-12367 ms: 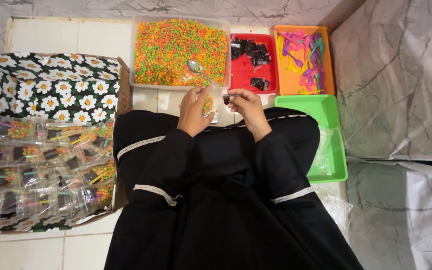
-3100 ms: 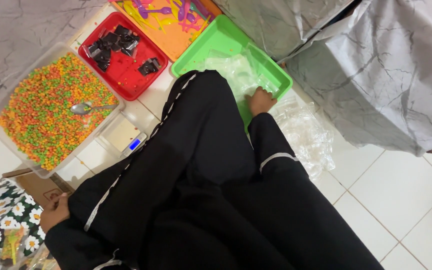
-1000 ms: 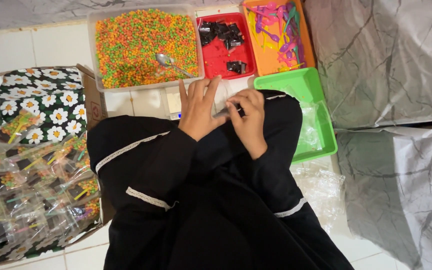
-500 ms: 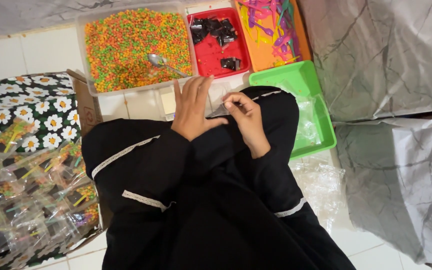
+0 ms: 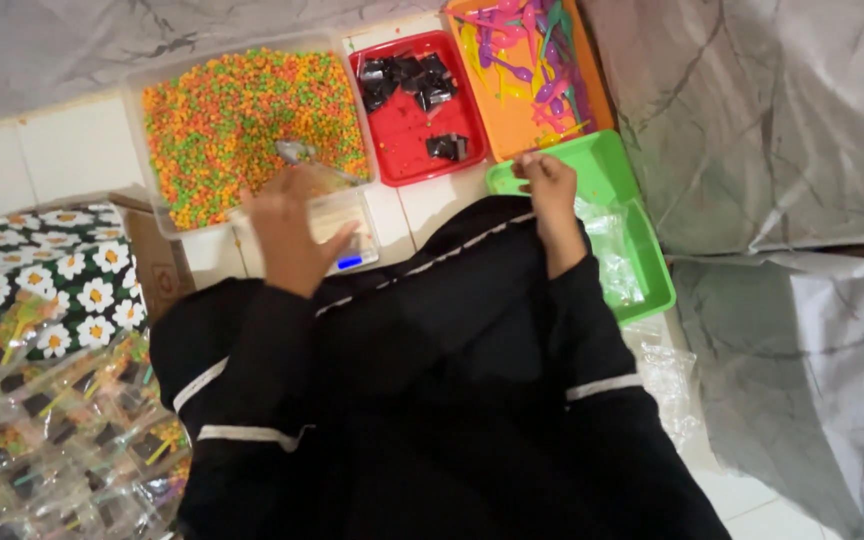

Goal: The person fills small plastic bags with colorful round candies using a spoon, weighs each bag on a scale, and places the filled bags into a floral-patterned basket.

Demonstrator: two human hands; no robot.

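Observation:
My left hand (image 5: pixel 290 232) is blurred with motion above a small white scale (image 5: pixel 362 252). It holds a small clear plastic bag (image 5: pixel 324 196) near the front edge of a clear tub (image 5: pixel 138 92). The tub is full of orange, green and yellow pellets (image 5: pixel 237 105), and a metal spoon (image 5: pixel 297 152) lies in them. My right hand (image 5: pixel 549 190) is stretched forward with fingers curled. It rests at the far rim of a green tray (image 5: pixel 620 165), just below an orange tray (image 5: pixel 594 85) of pink and purple plastic spoons (image 5: pixel 530 55). I see nothing in it.
A red tray (image 5: pixel 422 125) with dark packets (image 5: pixel 407 75) sits between tub and orange tray. Clear bags (image 5: pixel 614 255) lie in the green tray. At left, a box under daisy-print cloth (image 5: pixel 27 275) holds several filled packets (image 5: pixel 42 440). Grey marbled sheeting (image 5: pixel 782 130) covers the right.
My hands were together in front of my chest at the clear bag. They have parted: the left moved forward-left over the scale with the bag, the right reached forward to the orange tray's edge.

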